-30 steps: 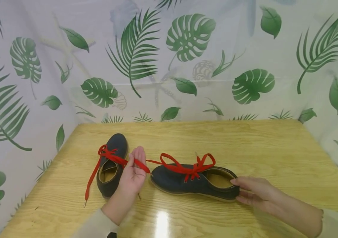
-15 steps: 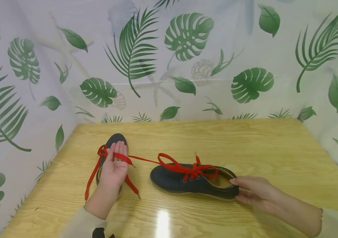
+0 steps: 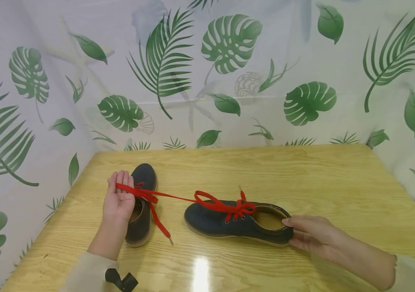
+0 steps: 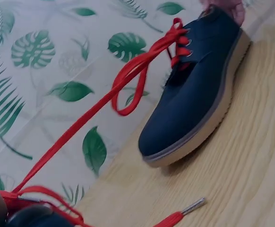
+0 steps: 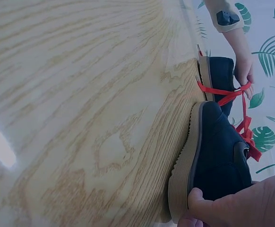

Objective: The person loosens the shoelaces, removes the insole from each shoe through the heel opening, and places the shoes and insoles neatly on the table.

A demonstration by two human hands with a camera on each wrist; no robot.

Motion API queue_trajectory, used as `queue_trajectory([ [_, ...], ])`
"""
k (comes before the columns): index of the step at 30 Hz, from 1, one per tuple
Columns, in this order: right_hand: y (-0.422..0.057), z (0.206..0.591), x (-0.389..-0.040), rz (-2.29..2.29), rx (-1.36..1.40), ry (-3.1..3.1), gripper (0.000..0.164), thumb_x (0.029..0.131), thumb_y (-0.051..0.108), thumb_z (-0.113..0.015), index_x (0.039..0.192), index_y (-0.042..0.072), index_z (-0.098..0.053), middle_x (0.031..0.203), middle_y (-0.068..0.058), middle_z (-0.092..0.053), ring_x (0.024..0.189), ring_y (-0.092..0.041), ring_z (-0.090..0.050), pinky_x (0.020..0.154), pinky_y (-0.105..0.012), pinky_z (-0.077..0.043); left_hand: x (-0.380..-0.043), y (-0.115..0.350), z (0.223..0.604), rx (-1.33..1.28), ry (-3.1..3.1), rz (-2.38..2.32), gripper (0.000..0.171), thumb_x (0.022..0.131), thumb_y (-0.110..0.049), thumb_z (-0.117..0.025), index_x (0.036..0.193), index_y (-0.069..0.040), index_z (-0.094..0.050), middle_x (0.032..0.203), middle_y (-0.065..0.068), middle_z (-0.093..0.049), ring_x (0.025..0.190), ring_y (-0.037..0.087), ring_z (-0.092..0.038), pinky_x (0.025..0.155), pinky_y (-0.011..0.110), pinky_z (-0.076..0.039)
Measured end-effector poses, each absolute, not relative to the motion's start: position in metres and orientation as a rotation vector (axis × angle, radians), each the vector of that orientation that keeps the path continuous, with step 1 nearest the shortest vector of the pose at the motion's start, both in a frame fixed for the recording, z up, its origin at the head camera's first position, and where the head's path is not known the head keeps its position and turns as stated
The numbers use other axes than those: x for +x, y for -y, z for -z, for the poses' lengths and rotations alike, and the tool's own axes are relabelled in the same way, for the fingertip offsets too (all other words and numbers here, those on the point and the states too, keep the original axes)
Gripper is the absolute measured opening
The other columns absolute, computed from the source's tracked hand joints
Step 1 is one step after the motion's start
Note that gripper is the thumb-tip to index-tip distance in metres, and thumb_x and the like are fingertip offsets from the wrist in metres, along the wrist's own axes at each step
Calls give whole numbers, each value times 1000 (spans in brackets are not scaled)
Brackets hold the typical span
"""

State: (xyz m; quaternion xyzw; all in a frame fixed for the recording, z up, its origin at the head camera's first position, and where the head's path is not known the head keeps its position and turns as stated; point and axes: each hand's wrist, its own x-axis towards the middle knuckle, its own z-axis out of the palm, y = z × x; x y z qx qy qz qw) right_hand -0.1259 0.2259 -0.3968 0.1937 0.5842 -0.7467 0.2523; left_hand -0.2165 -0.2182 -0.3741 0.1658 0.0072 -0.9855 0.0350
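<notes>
A dark blue shoe (image 3: 207,221) with red laces lies on the table, toe to the left. My right hand (image 3: 313,235) grips its heel, thumb at the collar. My left hand (image 3: 117,200), palm up, holds a red shoelace (image 3: 174,197) between thumb and fingers. In the left wrist view, this lace (image 4: 76,126) runs straight from the bow. A loop (image 3: 205,196) stands over the toe side, and a smaller one (image 3: 249,208) is beside the opening. The matching shoe (image 3: 145,174) stands behind my left hand, partly hidden by it.
The wooden table (image 3: 302,174) bears both shoes. A red lace end (image 3: 163,229) with a metal tip hangs beside the left shoe. A white curtain (image 3: 192,134) with green leaves encloses the back and sides.
My left hand has moved left across the other shoe, drawing the lace out straight. The bow's loop near the shoe opening has shrunk. My right hand has stayed at the heel.
</notes>
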Motion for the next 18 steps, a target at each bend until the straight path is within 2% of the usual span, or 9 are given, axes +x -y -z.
queue_trajectory([
  [5,-227,397,-127,2030,532,-1589,5,88,9,-65,92,7,-64,115,-13,-41,90,-16,-59,81,-31,-54,-224,239,376,541,-65,2998,53,94,-26,-49,144,-36,-36,148,-19,-35,136,-2,-30,112,17,-22],
  [13,-226,397,-126,2029,534,-1590,4,87,7,-65,91,7,-64,110,-11,-44,87,-16,-59,80,-30,-54,-224,270,375,676,-128,2972,49,92,-20,-55,139,-33,-46,145,-19,-39,133,-2,-35,111,18,-24],
  [18,-225,395,-126,2032,552,-1590,3,87,7,-65,90,6,-65,111,-12,-42,86,-16,-59,80,-30,-55,-224,282,372,677,-137,2991,53,92,-18,-56,142,-32,-41,145,-18,-39,133,-3,-35,111,18,-25],
])
